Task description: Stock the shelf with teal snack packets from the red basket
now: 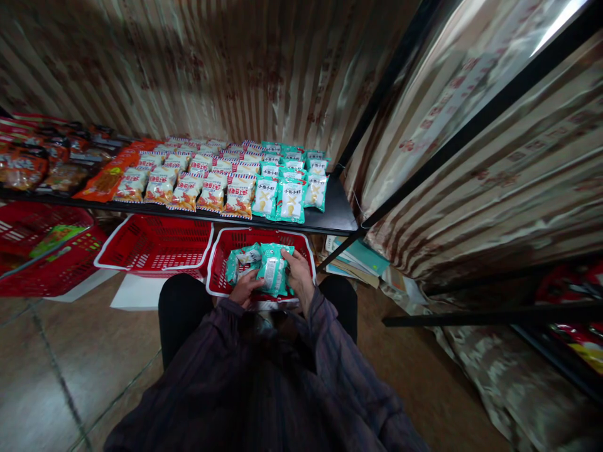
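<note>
Over a red basket (261, 235) with a white rim, my right hand (299, 274) grips a teal snack packet (273, 267) at its right side, thumb on top. My left hand (245, 289) holds the same packet at its lower left edge. Another teal packet (245, 258) lies to the left, inside the basket. On the black shelf (332, 210) above, rows of teal-and-white packets (291, 199) stand at the right end, beside rows of white, red-striped packets (211, 190).
Left of my basket sits a second red basket (160, 245), then another with green items (51, 245). Orange packets (117, 169) lie further left on the shelf. A black rack post (377, 213) slants at the right, near books (360, 254) on the floor.
</note>
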The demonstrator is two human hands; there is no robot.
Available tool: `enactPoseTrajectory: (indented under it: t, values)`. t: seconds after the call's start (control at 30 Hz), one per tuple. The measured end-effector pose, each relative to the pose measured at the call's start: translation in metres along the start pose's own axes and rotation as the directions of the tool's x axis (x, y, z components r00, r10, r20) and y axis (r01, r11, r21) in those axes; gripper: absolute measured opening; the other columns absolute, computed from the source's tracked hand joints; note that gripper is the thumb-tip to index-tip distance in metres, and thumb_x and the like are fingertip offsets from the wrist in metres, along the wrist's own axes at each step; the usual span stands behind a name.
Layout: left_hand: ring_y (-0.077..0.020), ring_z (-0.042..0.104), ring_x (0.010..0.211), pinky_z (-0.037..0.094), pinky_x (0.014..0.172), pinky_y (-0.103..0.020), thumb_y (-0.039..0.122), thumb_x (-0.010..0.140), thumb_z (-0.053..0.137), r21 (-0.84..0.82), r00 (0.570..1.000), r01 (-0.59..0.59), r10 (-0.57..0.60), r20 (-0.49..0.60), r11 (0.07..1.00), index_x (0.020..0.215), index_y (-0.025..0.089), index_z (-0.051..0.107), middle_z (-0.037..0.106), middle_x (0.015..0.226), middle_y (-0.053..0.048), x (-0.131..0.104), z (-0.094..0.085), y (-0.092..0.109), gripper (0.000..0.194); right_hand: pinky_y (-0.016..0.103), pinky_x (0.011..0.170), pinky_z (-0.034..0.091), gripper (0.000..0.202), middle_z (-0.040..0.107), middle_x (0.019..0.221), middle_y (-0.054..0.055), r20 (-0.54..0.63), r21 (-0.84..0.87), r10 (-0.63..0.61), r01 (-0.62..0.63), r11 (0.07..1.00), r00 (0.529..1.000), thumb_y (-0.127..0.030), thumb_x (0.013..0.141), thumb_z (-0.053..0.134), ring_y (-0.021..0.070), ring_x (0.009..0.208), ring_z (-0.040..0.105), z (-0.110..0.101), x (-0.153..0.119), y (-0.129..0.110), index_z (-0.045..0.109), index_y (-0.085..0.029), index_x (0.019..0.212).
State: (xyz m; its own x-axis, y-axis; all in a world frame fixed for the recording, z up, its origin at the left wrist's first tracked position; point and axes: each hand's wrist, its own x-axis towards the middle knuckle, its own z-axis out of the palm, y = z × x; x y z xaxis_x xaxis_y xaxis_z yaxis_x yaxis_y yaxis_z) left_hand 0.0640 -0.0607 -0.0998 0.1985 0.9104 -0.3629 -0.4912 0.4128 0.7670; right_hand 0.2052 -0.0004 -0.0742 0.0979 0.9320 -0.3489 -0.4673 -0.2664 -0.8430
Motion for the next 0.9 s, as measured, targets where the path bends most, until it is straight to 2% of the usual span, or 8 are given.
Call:
enactPoseTrajectory:
  t: [0.17,0.33,0.6,0.73,0.9]
  values:
    - [-0.0312,0.061,0.103,0.044,0.091,-0.044,0.034,0.057,0.078,0.068,0.998,-0.003,-0.001,0.061,0.998,0.106,0.016,0.066,0.069,0.104,-0.011,0.007,-0.002,0.006,0.053,0.026,0.051,0.046,0.034,0.064,0.056,-0.005,0.005,0.005,0.003,-0.003,1.000,1.000,-0.037,0.049,0.082,0.0126,0.049,0.057,0.000,0.003,-0.001,0.063,-0.020,0.072]
    - [-0.0284,0.060,0.106,0.042,0.096,-0.041,0.039,0.057,0.079,0.120,0.989,-0.083,0.097,-0.115,0.989,0.094,0.016,0.069,0.070,0.100,-0.011,0.014,0.006,0.015,0.044,0.027,0.052,0.045,0.036,0.065,0.057,-0.003,0.027,-0.014,0.023,-0.022,1.000,0.999,-0.038,0.049,0.083,0.0152,0.053,0.060,0.001,0.006,0.001,0.063,-0.020,0.073]
    - [-0.0231,0.064,0.092,0.050,0.081,-0.033,0.043,0.053,0.081,0.135,0.978,-0.092,0.115,-0.172,0.987,0.086,0.014,0.068,0.070,0.081,-0.007,0.015,0.019,0.028,0.046,0.025,0.050,0.042,0.038,0.062,0.055,-0.005,0.056,-0.039,0.028,-0.026,0.999,0.998,-0.036,0.044,0.085,0.0117,0.048,0.054,0.005,0.005,0.000,0.063,-0.019,0.070]
    - [-0.0208,0.064,0.085,0.050,0.075,-0.030,0.046,0.053,0.080,0.172,0.969,-0.133,0.164,-0.183,0.976,0.080,0.015,0.068,0.069,0.074,-0.004,0.017,0.018,0.026,0.043,0.026,0.054,0.044,0.039,0.064,0.057,-0.004,0.059,-0.061,0.029,-0.025,0.998,0.998,-0.038,0.044,0.085,0.0136,0.054,0.057,0.009,0.004,-0.003,0.063,-0.019,0.069]
    - [-0.0206,0.064,0.078,0.050,0.071,-0.029,0.049,0.052,0.079,0.141,0.951,-0.145,0.178,-0.254,0.979,0.079,0.016,0.068,0.065,0.063,-0.002,0.021,0.014,0.023,0.044,0.024,0.054,0.044,0.037,0.065,0.061,-0.004,0.073,-0.025,0.033,-0.032,0.999,0.997,-0.043,0.048,0.082,0.0137,0.059,0.060,0.013,-0.001,-0.004,0.062,-0.020,0.070]
